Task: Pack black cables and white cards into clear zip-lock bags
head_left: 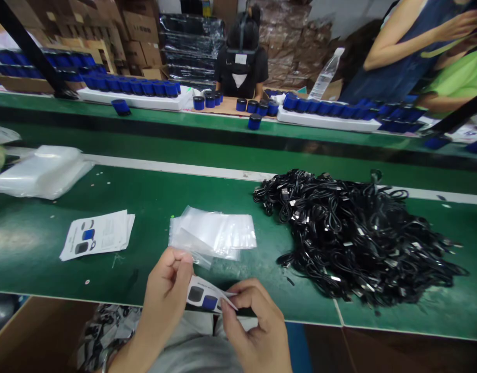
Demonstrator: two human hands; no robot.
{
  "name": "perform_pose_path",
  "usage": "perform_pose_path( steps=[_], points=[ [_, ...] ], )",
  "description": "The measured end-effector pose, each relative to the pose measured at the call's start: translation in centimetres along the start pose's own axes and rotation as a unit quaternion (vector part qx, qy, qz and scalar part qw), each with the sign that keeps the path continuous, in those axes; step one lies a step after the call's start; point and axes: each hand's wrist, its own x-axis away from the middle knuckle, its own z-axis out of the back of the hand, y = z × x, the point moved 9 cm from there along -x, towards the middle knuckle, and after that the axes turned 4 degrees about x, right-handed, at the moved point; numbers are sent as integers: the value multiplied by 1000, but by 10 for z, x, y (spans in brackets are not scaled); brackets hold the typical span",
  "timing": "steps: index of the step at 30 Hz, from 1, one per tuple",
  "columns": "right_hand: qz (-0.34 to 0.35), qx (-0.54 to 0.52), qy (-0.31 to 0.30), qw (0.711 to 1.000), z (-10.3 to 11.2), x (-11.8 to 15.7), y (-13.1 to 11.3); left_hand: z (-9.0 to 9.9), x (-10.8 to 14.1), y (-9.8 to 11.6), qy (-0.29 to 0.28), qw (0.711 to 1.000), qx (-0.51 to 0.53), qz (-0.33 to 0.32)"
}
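My left hand (pixel 169 282) is closed in a pinch, thumb against forefinger, at the near corner of a clear plastic bag (pixel 201 259). Between my hands, a printed leaflet (pixel 202 294) with pictures of black and blue round objects is bent upward. Thumb and fingers of my right hand (pixel 254 321) grip its right end; the left end passes behind my left thumb. Just beyond lie several flat clear bags (pixel 223 233), loosely overlapped. To the left rests a stack of similar leaflets (pixel 96 235).
A big heap of black USB cables (pixel 359 233) covers the right of the green table (pixel 145 194). Wrapped plastic bags (pixel 42 171) lie far left. Blue jars (pixel 133 85) line the raised shelf, with a bottle (pixel 327 75) and people behind. Below the edge sits a filled box (pixel 40 331).
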Motion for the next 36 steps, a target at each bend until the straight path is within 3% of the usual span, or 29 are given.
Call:
perform_pose_path(
  steps=[3,6,10,12,18,20,22,24,26,30,33,36],
  points=[
    [-86,-30,28,995,-2,6,15,6,2,11,41,995,-69,-63],
    [-209,-137,20,968,-13,15,33,8,5,13,57,990,-97,-79],
    [-335,-266,-155,891,-55,31,38,6,7,13,53,990,-100,-84],
    [-348,-278,-205,871,-63,35,36,4,9,13,45,990,-99,-88],
    [-337,-279,-186,880,-58,32,41,2,13,13,34,991,-92,-95],
    [-313,-245,-187,898,-53,29,42,3,12,13,26,991,-87,-95],
    [-248,-183,-160,938,-40,20,37,2,10,12,2,992,-82,-94],
    [-139,-105,-95,980,-18,8,22,-1,8,13,-24,991,-87,-97],
    [-10,-43,-19,999,2,1,-1,-3,9,15,-38,989,-98,-107],
    [175,19,46,983,13,5,-33,-10,18,19,-67,984,-100,-132],
    [248,71,59,964,11,12,-41,-14,24,19,-84,980,-107,-142],
    [274,139,43,951,6,17,-44,-15,26,21,-87,975,-121,-163]
  ],
)
